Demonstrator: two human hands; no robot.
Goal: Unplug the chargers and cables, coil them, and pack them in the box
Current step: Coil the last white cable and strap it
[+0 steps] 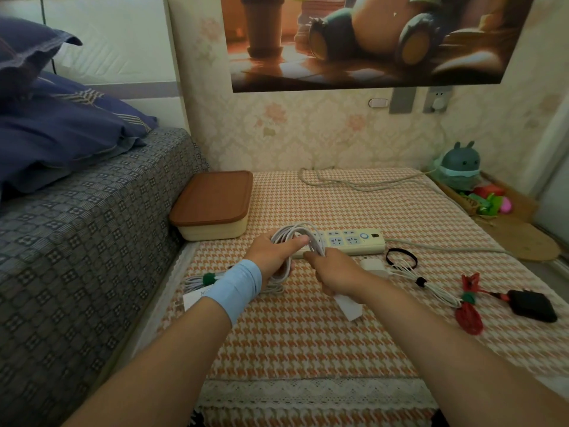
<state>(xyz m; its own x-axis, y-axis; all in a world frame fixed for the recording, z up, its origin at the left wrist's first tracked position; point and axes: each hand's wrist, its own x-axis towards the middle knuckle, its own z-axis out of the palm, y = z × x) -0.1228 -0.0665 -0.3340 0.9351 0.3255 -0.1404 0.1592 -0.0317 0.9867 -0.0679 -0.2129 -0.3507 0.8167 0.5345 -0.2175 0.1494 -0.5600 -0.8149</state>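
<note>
At the near edge, 6 o'clock: lace hem (308,392) of the orange houndstooth cloth covering the tabletop (308,340). Both forearms reach in from below.

Centre: left hand (271,257), pale blue wristband (237,285) on its wrist, has the loops of the white cable (297,237) round its fingers, with the thumb laid along the coil. It is grasping the coil, which is lifted just above the cloth. Right hand (335,274), just beside it at 3 o'clock, pinches the same cable's strands at the coil's right side. A white charger block (349,308) shows under the right wrist; cannot tell whether the hand holds it.

8 o'clock of the hands: tied white bundle (197,280) with a green tie, flat on the cloth and partly hidden by the left wrist.

3 to 4 o'clock:
- second white cable (431,286) with a black tie
- red cable (468,315) with a green tie
- black adapter (532,305) furthest right
- black band (400,257) lying as an open loop just beyond them

Behind the hands, 12 to 1 o'clock: cream power strip (354,240). Its grey cord (446,246) leaves the right end toward 3 o'clock.

11 o'clock: cream box (212,204), brown lid on, touching the bed (77,241), which fills 9 o'clock. A blue pillow (61,134) lies on the bed.

Far, 2 o'clock: teal plush toy (460,164) against the wall, with wall sockets (437,98) above it.
</note>
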